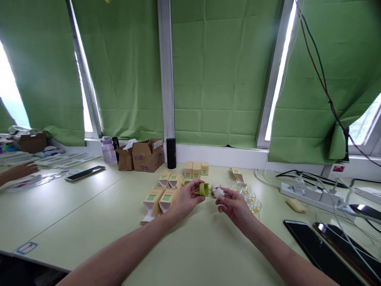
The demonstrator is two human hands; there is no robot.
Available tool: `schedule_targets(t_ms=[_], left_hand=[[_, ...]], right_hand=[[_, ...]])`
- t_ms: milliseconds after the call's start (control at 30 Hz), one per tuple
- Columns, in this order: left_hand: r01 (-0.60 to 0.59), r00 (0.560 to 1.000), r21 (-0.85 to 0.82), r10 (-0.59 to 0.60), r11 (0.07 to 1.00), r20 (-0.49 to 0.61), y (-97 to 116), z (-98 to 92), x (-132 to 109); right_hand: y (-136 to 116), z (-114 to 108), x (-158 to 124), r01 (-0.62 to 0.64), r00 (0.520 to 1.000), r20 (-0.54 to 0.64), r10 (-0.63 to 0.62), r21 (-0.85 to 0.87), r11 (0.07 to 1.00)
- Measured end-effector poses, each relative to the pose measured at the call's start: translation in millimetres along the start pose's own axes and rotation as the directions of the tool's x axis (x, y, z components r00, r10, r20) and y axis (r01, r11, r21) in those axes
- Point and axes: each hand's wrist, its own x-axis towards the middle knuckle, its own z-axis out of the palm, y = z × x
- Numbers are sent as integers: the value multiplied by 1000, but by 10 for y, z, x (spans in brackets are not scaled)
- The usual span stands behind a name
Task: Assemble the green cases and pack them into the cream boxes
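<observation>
My left hand (189,197) grips a small yellow-green cup-shaped piece (204,189) between thumb and fingers, its round end turned to the right. Close beside it, my right hand (235,205) pinches a small white rounded piece (219,193) whose exact kind I cannot make out. A gap separates the two pieces. Left of my left hand lie several small tan cartons (154,198) with green labels and unfolded flaps. Behind my right hand stand several clear glass cups (251,197) with yellow spots at their bases, partly hidden by it.
Three tan cartons (196,170) stand at the back, near a black cylinder (171,153) and a brown cardboard box (148,155). On the right are a white power strip (315,198), cables and a dark phone (320,246). Another person's hand (22,171) reaches in at far left.
</observation>
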Motion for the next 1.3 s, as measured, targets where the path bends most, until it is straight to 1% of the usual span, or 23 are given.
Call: schedule_targets(t_ms=[100, 200, 333, 400, 533, 633, 700, 833, 1033, 1300], left_hand=[[1, 1000, 23, -1, 1000, -8, 2, 1, -4], [3, 1000, 53, -3, 999, -6, 4, 5, -15], [-29, 1000, 91, 28, 995, 5, 27, 20, -39], [-48, 999, 131, 46, 990, 18, 51, 34, -55], [-86, 996, 232, 77, 969, 50, 90, 60, -78], [-108, 993, 282, 92, 953, 69, 75, 62, -82], [-123, 991, 307, 102, 944, 84, 50, 54, -81], [-147, 987, 341, 116, 928, 111, 14, 37, -86], [-152, 987, 378, 118, 913, 110, -10, 29, -90], [-163, 986, 400, 133, 902, 103, -20, 35, -89]], right_hand=[[-10, 23, -9, 67, 998, 9, -67, 11, 998], [1, 31, -9, 131, 991, -15, -132, -46, 990], [15, 30, 5, 153, 986, -46, -162, -156, 976], [15, 30, 15, 157, 985, -43, -170, -215, 964], [19, 20, 27, 187, 982, 27, -189, -329, 926], [31, 4, 26, 216, 976, 87, -197, -393, 894], [40, -5, 24, 218, 976, 103, -192, -423, 879], [54, -12, 23, 225, 974, 122, -190, -452, 863], [61, -19, 20, 248, 968, 145, -203, -475, 844], [71, 25, -6, 228, 974, 112, -199, -479, 847]])
